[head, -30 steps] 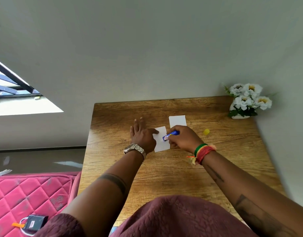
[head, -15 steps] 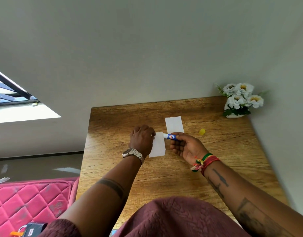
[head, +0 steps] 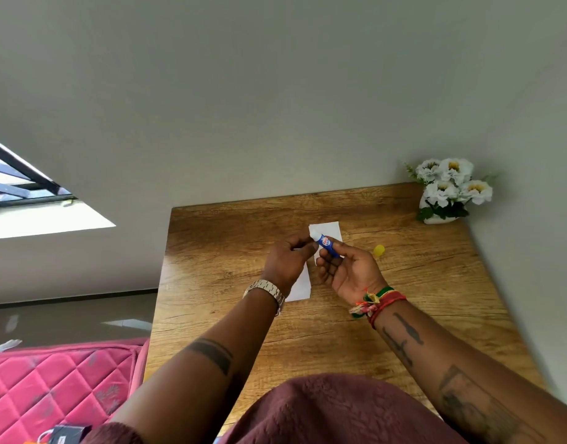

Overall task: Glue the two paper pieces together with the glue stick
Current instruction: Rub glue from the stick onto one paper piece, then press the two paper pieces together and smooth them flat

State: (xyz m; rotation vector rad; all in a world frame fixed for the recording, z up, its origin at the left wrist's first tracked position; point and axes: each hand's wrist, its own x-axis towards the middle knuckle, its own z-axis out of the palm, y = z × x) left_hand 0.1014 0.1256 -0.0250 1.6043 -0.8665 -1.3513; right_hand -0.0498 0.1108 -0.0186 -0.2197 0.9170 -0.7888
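Observation:
My right hand point(head: 346, 270) pinches a small blue glue stick point(head: 327, 244) above the table, its white tip pointing up and to the left. My left hand point(head: 287, 261) hovers just left of that tip with its fingers curled; whether they touch the tip I cannot tell. One white paper piece point(head: 300, 288) lies flat on the wooden table point(head: 420, 299), partly hidden under my left hand. The second paper piece point(head: 332, 228) lies farther back, partly behind the glue stick.
A small yellow cap point(head: 379, 250) lies on the table to the right of my right hand. A white vase of white flowers point(head: 448, 193) stands in the back right corner against the wall. A pink quilted cushion point(head: 58, 379) sits left of the table.
My right hand lifted the glue stick off the near paper and turned its tip upward. My left hand left the paper and rose toward the tip.

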